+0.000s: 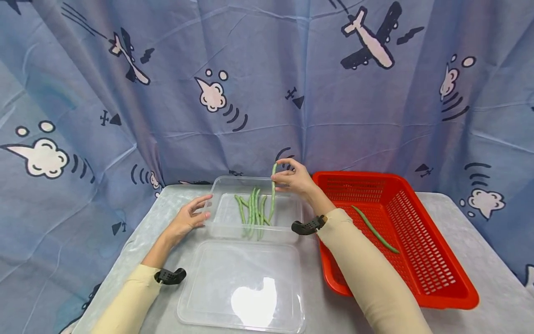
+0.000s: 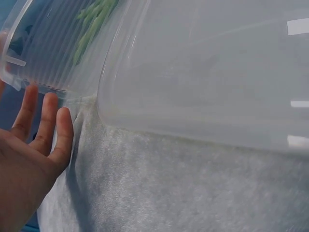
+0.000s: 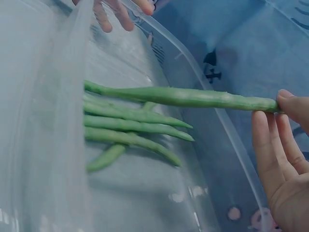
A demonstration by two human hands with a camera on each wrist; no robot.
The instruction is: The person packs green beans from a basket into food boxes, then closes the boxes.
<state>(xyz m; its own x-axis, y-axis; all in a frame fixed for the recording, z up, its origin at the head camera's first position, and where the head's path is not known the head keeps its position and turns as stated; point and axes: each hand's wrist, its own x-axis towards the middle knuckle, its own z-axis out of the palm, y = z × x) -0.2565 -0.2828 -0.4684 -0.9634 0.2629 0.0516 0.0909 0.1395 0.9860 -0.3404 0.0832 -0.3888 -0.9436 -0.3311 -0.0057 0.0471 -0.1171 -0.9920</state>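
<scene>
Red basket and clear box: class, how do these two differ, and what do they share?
Colour: the basket is red, the box see-through.
Make: the basket is pierced with holes, while the box looks solid-walled.
Contents: one bean shows in the basket, several beans in the box.
Both are open-topped and stand on the table.

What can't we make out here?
- Head: near-left part of red basket, behind right sleeve.
- Right wrist: lower ends of held bean and several loose beans, behind clear box wall.
- Left wrist: loose beans, cut off by top edge; left hand, cut off by left edge.
</scene>
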